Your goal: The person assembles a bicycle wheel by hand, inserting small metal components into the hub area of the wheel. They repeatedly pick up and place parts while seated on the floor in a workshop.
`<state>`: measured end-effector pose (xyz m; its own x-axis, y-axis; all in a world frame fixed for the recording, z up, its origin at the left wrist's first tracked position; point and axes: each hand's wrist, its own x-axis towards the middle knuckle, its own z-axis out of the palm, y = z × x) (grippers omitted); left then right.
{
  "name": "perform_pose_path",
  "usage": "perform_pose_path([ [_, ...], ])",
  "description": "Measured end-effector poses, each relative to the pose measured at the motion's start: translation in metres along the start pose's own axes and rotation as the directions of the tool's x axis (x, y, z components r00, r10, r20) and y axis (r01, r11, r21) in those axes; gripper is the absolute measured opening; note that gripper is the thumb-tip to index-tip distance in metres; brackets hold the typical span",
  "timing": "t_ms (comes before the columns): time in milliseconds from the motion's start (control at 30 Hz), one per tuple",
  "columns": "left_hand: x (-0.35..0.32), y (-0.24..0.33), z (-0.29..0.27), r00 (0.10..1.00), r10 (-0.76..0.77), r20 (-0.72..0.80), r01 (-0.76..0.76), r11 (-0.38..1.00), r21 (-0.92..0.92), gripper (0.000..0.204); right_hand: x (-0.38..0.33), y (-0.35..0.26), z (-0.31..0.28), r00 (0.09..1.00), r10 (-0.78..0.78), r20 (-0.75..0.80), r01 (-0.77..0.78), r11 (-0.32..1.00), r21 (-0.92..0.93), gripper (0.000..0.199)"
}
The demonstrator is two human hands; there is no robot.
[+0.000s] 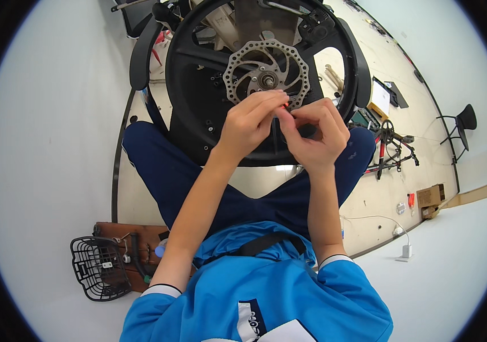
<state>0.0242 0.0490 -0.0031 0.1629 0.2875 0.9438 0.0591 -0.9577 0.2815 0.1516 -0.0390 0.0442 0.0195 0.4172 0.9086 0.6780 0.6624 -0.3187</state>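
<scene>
A black spoked wheel (176, 74) lies flat in front of me, on a black chair. Bolted about its hub is a silver brake disc (236, 67) with many holes. Over the disc's near edge, my left hand (249, 122) and my right hand (320, 134) meet, both closed with fingertips pinched together. Between them shows a small dark thing with a red part (285, 105); fingers cover most of it, so its kind cannot be made out. Several small screws (210, 126) lie on the black seat, left of my hands.
Black armrests (139, 62) flank the wheel. On the floor at right are a red and black bike frame (381, 151), a yellow and white box (379, 100), a wrench (333, 77) and a cardboard box (428, 196). A black wire basket (98, 271) stands lower left.
</scene>
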Motion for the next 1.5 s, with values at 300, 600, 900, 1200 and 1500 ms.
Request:
perform_pose_path([
  [300, -0.007, 0.012, 0.020, 0.964, 0.026, -0.266, 0.005, 0.993, 0.118, 0.027, -0.011, -0.019, 0.016, 0.777, 0.628, 0.030, -0.380, 0.431, 0.818, 0.015],
  [600, -0.002, 0.004, 0.009, 0.989, 0.014, -0.149, -0.003, 0.997, 0.076, 0.031, -0.012, 0.004, -0.003, 0.998, 0.063, -0.016, -0.059, 0.987, 0.151, 0.016],
  [900, -0.003, 0.009, 0.014, 0.981, -0.009, -0.191, 0.029, 0.994, 0.102, 0.027, -0.014, -0.009, 0.026, 0.920, 0.308, -0.240, -0.259, 0.941, 0.215, 0.019],
  [1200, -0.010, 0.010, 0.022, 0.944, 0.005, -0.331, 0.039, 0.991, 0.127, 0.026, -0.017, -0.039, 0.047, 0.842, 0.535, -0.065, -0.401, 0.703, 0.587, 0.006],
  [1500, -0.012, 0.006, 0.019, 0.956, 0.035, -0.290, 0.003, 0.992, 0.128, 0.024, 0.010, 0.003, -0.025, 0.933, 0.042, 0.359, -0.117, 0.974, 0.192, 0.028],
])
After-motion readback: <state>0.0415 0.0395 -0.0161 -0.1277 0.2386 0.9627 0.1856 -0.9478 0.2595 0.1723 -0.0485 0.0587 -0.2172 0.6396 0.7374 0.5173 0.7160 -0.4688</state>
